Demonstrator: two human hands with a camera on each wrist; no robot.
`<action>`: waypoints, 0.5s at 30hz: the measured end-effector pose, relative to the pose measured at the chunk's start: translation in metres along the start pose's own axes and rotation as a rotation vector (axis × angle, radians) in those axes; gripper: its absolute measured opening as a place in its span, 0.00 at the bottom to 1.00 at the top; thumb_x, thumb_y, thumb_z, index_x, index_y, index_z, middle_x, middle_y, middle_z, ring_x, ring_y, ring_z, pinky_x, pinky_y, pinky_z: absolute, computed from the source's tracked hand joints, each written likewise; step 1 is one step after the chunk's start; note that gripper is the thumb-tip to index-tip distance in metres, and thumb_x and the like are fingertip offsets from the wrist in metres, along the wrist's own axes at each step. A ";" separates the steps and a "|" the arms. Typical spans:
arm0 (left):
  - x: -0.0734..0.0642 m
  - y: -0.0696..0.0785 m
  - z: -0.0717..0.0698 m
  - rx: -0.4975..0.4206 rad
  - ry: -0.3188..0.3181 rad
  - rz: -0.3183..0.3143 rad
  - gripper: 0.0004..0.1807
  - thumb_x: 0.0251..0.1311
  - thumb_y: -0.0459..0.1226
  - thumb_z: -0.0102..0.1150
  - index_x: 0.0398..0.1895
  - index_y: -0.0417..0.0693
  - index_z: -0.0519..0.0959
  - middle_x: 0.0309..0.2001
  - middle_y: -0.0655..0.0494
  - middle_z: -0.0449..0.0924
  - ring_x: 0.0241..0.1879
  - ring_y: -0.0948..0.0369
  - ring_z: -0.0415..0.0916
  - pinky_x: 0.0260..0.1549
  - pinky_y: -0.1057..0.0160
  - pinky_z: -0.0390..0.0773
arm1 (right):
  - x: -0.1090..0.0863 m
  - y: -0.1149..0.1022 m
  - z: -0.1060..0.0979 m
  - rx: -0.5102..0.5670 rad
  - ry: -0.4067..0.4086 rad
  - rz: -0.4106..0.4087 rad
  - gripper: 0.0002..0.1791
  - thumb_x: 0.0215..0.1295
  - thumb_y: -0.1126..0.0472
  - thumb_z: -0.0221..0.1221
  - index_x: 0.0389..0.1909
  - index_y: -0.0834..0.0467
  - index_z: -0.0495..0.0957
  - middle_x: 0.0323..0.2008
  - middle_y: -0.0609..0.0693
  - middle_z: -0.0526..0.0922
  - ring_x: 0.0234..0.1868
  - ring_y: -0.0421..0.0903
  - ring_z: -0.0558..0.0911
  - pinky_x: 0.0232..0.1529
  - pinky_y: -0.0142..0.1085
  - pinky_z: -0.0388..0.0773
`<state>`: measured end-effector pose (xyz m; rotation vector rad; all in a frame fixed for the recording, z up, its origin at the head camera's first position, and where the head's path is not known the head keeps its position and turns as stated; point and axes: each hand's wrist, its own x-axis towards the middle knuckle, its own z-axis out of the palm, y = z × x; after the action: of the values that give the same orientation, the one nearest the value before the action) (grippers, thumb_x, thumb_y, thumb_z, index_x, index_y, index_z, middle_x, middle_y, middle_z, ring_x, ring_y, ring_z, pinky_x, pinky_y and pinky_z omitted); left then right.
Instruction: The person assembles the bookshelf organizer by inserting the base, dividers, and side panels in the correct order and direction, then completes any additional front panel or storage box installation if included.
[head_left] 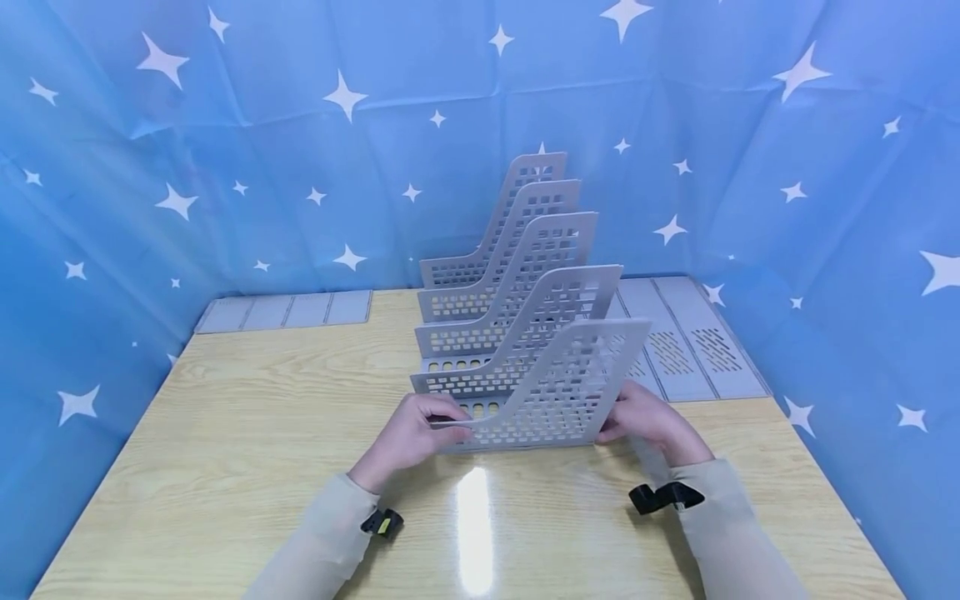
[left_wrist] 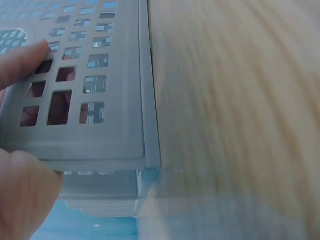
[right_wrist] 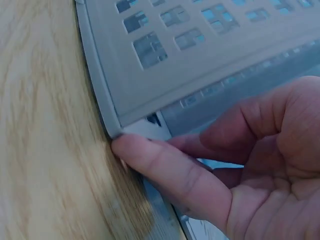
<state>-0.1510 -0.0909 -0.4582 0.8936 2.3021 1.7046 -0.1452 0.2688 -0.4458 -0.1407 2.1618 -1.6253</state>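
Note:
A grey plastic file rack (head_left: 585, 387) stands upright on the wooden table, with several slanted, perforated dividers one behind another. At its low left end my left hand (head_left: 411, 433) pinches the nearest divider, thumb and fingers on opposite sides of the panel. In the left wrist view, fingertips show through the square holes of the panel (left_wrist: 122, 115). My right hand (head_left: 648, 421) holds the rack's near right bottom corner. A digit presses against that corner in the right wrist view, and the other fingers (right_wrist: 235, 130) curl behind the end of the panel (right_wrist: 145, 95).
Flat grey panels (head_left: 705, 333) with slots lie behind the rack on the right. Another grey panelled strip (head_left: 288, 312) lies along the back left table edge. A blue star-printed curtain (head_left: 285, 125) surrounds the wooden table (head_left: 247, 417) at back and sides.

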 end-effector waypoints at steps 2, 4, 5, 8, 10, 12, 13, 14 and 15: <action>0.000 0.001 0.000 0.017 -0.007 -0.013 0.03 0.58 0.29 0.73 0.35 0.42 0.90 0.36 0.47 0.88 0.36 0.63 0.81 0.41 0.64 0.83 | 0.001 0.000 0.000 0.008 0.004 0.009 0.22 0.72 0.73 0.49 0.63 0.81 0.68 0.49 0.71 0.84 0.40 0.52 0.86 0.41 0.46 0.88; -0.001 0.002 -0.002 0.049 -0.027 -0.026 0.03 0.59 0.31 0.72 0.36 0.43 0.90 0.37 0.50 0.88 0.38 0.63 0.81 0.42 0.64 0.82 | 0.001 0.001 -0.001 0.014 0.004 0.015 0.23 0.70 0.74 0.49 0.64 0.81 0.67 0.51 0.73 0.83 0.41 0.53 0.86 0.42 0.46 0.88; -0.002 0.003 -0.003 0.063 -0.041 -0.030 0.04 0.60 0.32 0.72 0.37 0.44 0.91 0.38 0.51 0.88 0.39 0.63 0.81 0.43 0.64 0.83 | 0.001 0.002 -0.001 0.017 0.001 0.017 0.24 0.69 0.75 0.49 0.64 0.82 0.66 0.51 0.73 0.83 0.42 0.54 0.87 0.42 0.46 0.88; -0.003 0.005 -0.010 0.127 -0.098 -0.027 0.05 0.63 0.36 0.71 0.40 0.47 0.90 0.40 0.57 0.88 0.42 0.64 0.81 0.46 0.63 0.82 | 0.001 0.004 -0.004 0.010 -0.022 0.005 0.24 0.70 0.75 0.49 0.64 0.82 0.66 0.52 0.74 0.82 0.44 0.55 0.87 0.44 0.46 0.88; -0.005 0.007 -0.018 0.146 -0.135 -0.027 0.06 0.65 0.38 0.70 0.42 0.49 0.90 0.41 0.60 0.88 0.42 0.64 0.81 0.46 0.62 0.82 | 0.000 0.005 -0.006 -0.004 -0.046 -0.016 0.23 0.72 0.74 0.49 0.64 0.82 0.66 0.53 0.74 0.82 0.45 0.55 0.87 0.45 0.46 0.87; -0.007 0.008 -0.027 0.148 -0.158 -0.023 0.08 0.67 0.39 0.68 0.45 0.48 0.89 0.41 0.61 0.87 0.42 0.64 0.81 0.44 0.61 0.82 | -0.001 0.005 -0.009 -0.031 -0.065 -0.042 0.22 0.74 0.72 0.51 0.64 0.80 0.67 0.53 0.72 0.82 0.45 0.54 0.87 0.45 0.45 0.87; -0.007 0.008 -0.031 0.149 -0.157 -0.017 0.08 0.68 0.39 0.67 0.46 0.47 0.89 0.41 0.61 0.87 0.41 0.64 0.81 0.44 0.60 0.82 | -0.002 0.004 -0.010 -0.043 -0.071 -0.058 0.22 0.74 0.72 0.52 0.64 0.80 0.68 0.52 0.71 0.83 0.45 0.52 0.87 0.45 0.45 0.87; -0.008 0.008 -0.036 0.148 -0.143 -0.016 0.09 0.69 0.39 0.67 0.46 0.46 0.89 0.41 0.61 0.86 0.41 0.63 0.81 0.43 0.60 0.82 | -0.004 0.003 -0.012 -0.058 -0.071 -0.072 0.21 0.74 0.71 0.53 0.63 0.79 0.70 0.52 0.70 0.83 0.43 0.51 0.87 0.45 0.45 0.87; -0.008 0.009 -0.041 0.154 -0.118 -0.018 0.09 0.69 0.38 0.66 0.46 0.45 0.88 0.40 0.61 0.86 0.40 0.63 0.81 0.43 0.60 0.82 | -0.005 0.002 -0.014 -0.074 -0.069 -0.092 0.20 0.73 0.71 0.54 0.62 0.78 0.71 0.50 0.69 0.84 0.42 0.50 0.86 0.44 0.45 0.87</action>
<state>-0.1592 -0.1275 -0.4379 0.9701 2.3798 1.4419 -0.1460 0.2836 -0.4431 -0.3187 2.1928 -1.5664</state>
